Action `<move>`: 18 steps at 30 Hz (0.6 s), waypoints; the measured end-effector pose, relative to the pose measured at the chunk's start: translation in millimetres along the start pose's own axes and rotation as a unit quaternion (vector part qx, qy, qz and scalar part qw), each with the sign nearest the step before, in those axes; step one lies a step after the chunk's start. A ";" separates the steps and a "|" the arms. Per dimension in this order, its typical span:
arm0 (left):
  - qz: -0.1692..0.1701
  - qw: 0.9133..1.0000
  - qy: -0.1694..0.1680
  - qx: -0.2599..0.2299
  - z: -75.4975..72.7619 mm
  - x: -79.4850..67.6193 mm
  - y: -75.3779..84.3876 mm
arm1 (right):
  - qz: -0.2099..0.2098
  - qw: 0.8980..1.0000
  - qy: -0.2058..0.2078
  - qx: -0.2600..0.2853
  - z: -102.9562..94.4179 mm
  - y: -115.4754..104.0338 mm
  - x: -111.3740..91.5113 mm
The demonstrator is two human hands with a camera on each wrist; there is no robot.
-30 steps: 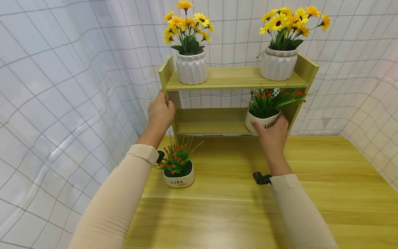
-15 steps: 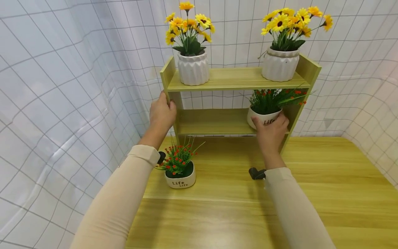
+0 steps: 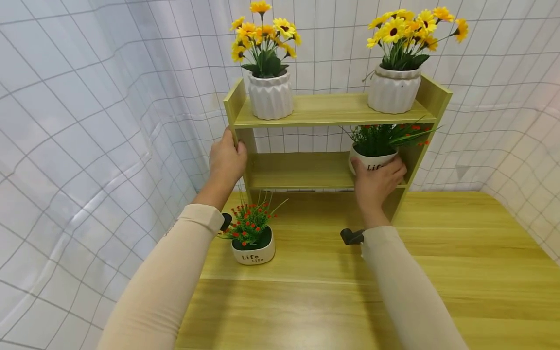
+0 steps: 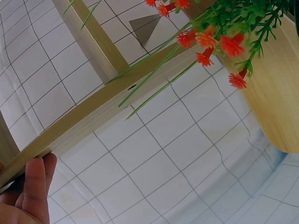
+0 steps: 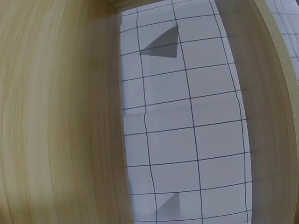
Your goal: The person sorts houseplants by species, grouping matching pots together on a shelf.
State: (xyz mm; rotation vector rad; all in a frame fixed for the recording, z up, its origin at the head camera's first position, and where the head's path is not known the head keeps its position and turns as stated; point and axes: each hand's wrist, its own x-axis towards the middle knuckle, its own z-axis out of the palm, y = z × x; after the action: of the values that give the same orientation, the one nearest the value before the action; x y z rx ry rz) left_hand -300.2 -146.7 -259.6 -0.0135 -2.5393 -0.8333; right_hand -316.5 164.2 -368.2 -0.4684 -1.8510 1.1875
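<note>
My left hand (image 3: 227, 158) grips the left side panel of a small wooden shelf (image 3: 302, 171), thumb on the inner side. In the left wrist view, the fingers (image 4: 35, 184) wrap the panel's edge. At the right end of the middle board, my right hand (image 3: 378, 184) holds a white oval flowerpot (image 3: 359, 159) marked "Life", with green leaves and small red flowers. The thumb is on its left, the fingers on its right. A matching flowerpot (image 3: 253, 253) stands on the table by my left forearm. The right wrist view shows neither the right hand nor its pot.
Two white fluted pots with yellow flowers stand on the top board, a left pot (image 3: 270, 97) and a right pot (image 3: 393, 92). The wooden table (image 3: 306, 301) carries the shelf. White gridded cloth (image 3: 87, 146) hangs behind and at both sides.
My right hand has moved the flowerpot farther back into the shelf, and its wrist has swung to the left. The left hand keeps its hold on the panel.
</note>
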 end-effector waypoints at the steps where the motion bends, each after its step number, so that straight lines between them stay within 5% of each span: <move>1: 0.000 1.000 0.000 0.000 -0.1 -0.2 0.4 | 0.003 1.000 0.002 0.001 0.1 -0.4 0.1; 11: -0.003 1.000 0.001 -0.003 -0.5 -1.0 1.3 | 0.005 1.000 -0.007 0.027 -2.9 3.2 -1.7; 18: 0.001 1.000 0.000 -0.007 1.0 -0.2 -1.0 | 0.026 0.989 -0.051 0.133 -20.1 4.5 -20.2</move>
State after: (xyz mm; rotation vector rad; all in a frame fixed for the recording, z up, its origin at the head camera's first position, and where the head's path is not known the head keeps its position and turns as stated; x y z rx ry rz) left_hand -300.6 -146.9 -261.0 -0.0212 -2.5331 -0.8516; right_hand -289.4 163.3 -378.0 -0.3119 -1.7405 1.4939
